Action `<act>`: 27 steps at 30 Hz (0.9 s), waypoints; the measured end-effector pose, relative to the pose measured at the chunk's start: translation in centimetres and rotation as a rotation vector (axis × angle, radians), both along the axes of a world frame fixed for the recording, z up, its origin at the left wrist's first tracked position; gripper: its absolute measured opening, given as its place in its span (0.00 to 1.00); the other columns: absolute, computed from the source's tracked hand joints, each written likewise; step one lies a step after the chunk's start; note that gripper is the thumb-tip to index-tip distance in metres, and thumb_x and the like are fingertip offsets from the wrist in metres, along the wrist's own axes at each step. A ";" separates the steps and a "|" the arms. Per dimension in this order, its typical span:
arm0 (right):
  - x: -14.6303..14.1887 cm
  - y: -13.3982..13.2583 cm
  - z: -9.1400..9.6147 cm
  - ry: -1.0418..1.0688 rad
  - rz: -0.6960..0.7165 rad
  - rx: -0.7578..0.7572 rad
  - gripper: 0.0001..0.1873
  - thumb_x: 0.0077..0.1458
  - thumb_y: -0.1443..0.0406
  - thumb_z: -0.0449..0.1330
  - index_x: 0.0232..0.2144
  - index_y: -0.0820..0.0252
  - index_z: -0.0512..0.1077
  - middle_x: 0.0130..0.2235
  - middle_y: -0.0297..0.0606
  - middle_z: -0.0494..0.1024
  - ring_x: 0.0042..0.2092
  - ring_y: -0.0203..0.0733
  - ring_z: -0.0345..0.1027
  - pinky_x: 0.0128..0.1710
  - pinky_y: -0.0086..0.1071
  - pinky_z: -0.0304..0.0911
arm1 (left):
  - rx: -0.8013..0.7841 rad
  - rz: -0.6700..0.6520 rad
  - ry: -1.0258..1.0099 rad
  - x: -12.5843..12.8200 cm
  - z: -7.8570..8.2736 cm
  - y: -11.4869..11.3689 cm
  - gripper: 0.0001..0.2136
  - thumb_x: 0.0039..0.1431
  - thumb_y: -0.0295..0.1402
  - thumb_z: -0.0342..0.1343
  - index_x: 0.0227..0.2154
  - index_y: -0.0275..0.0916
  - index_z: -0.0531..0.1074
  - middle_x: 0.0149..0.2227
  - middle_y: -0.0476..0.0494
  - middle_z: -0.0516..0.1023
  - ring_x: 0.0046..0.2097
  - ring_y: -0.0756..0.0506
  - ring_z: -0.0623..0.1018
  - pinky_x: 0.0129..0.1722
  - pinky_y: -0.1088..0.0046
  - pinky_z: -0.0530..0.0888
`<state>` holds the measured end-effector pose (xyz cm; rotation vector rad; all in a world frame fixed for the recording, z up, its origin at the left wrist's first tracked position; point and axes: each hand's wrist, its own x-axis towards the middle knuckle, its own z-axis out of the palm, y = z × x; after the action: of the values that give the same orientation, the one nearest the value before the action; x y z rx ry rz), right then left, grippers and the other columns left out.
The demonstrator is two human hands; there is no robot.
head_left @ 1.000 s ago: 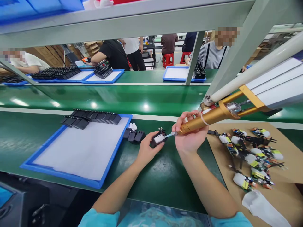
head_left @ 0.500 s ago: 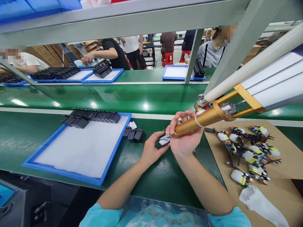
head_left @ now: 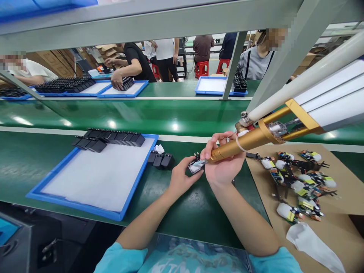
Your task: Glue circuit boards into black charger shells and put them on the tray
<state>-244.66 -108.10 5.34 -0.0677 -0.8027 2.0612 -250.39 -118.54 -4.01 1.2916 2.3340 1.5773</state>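
Note:
Between thumb and fingers, my left hand (head_left: pixel 180 177) grips a small black plastic case (head_left: pixel 192 171), its whitish open side facing up and small dark prongs at its far edge. My right hand (head_left: pixel 223 168) is wrapped around the front of a gold dispensing gun (head_left: pixel 241 146), which slants down from the upper right. The gun's pale flat tip (head_left: pixel 201 162) reaches into or over the case; exact contact is hard to make out. A few finished-looking black cases (head_left: pixel 162 160) stand on the green bench left of my hands.
A blue-rimmed tray (head_left: pixel 123 212) with rows of black cases (head_left: pixel 113 137) lies at left. On cardboard (head_left: pixel 256 182) at right are several circuit boards (head_left: pixel 305 185) and a white cloth (head_left: pixel 314 242). A metal frame (head_left: pixel 159 30) crosses overhead; co-workers sit beyond.
The case in my left hand has tilted slightly, showing more of its open side and its prongs. Across the bench, a co-worker's hand has moved onto the black cases in a tray.

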 end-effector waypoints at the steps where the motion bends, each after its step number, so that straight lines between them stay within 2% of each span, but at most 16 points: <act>1: 0.0 0.1 0.0 0.007 -0.004 -0.002 0.16 0.55 0.51 0.44 0.34 0.53 0.64 0.29 0.29 0.68 0.17 0.29 0.60 0.15 0.27 0.59 | -0.019 0.015 -0.011 0.0 0.1 0.0 0.19 0.51 0.35 0.60 0.46 0.38 0.68 0.42 0.43 0.77 0.38 0.46 0.76 0.39 0.70 0.73; 7: -0.2 0.5 -0.1 -0.004 -0.015 -0.012 0.16 0.54 0.51 0.44 0.34 0.52 0.63 0.29 0.28 0.67 0.17 0.29 0.59 0.15 0.27 0.60 | -0.106 0.027 -0.009 -1.0 0.0 -0.3 0.19 0.51 0.37 0.60 0.47 0.40 0.69 0.42 0.43 0.77 0.42 0.43 0.76 0.43 0.66 0.72; 14: -0.5 1.1 -0.3 -0.004 -0.075 -0.019 0.15 0.54 0.52 0.45 0.34 0.52 0.63 0.28 0.27 0.68 0.17 0.29 0.60 0.15 0.27 0.58 | -0.378 -0.081 0.067 -3.6 -1.2 -1.0 0.16 0.49 0.35 0.61 0.43 0.43 0.71 0.39 0.46 0.77 0.40 0.41 0.74 0.41 0.62 0.71; 19: -0.6 1.7 -0.4 0.010 -0.100 -0.027 0.15 0.55 0.52 0.45 0.34 0.53 0.63 0.28 0.27 0.68 0.17 0.30 0.60 0.15 0.28 0.59 | -0.291 -0.173 -0.123 -4.7 -2.7 -0.6 0.23 0.51 0.41 0.61 0.51 0.44 0.68 0.47 0.42 0.76 0.49 0.41 0.74 0.50 0.60 0.70; 23: -0.6 1.9 -0.4 0.011 -0.104 -0.032 0.14 0.55 0.53 0.45 0.34 0.53 0.63 0.28 0.27 0.68 0.18 0.29 0.60 0.16 0.28 0.59 | -0.141 -0.241 -0.261 -4.6 -3.4 0.6 0.15 0.59 0.35 0.52 0.49 0.42 0.70 0.49 0.42 0.76 0.50 0.44 0.75 0.52 0.64 0.70; 25: -0.6 1.9 -0.4 0.003 -0.097 -0.032 0.14 0.55 0.53 0.45 0.34 0.53 0.63 0.28 0.27 0.68 0.18 0.29 0.60 0.16 0.28 0.59 | -0.131 -0.252 -0.181 -4.3 -3.1 0.8 0.14 0.59 0.31 0.51 0.48 0.42 0.70 0.45 0.44 0.77 0.47 0.45 0.76 0.50 0.65 0.70; 27: -0.5 2.0 -0.5 -0.003 -0.090 -0.030 0.14 0.55 0.52 0.44 0.34 0.52 0.63 0.28 0.27 0.68 0.18 0.29 0.60 0.16 0.28 0.59 | -0.175 -0.251 -0.007 -4.0 -2.6 0.6 0.16 0.58 0.29 0.51 0.49 0.43 0.69 0.42 0.44 0.78 0.45 0.45 0.75 0.49 0.63 0.69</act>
<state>-245.19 -106.14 4.88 -0.1206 -0.7575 1.9889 -254.36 -117.96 -6.59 1.4654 2.1470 1.2713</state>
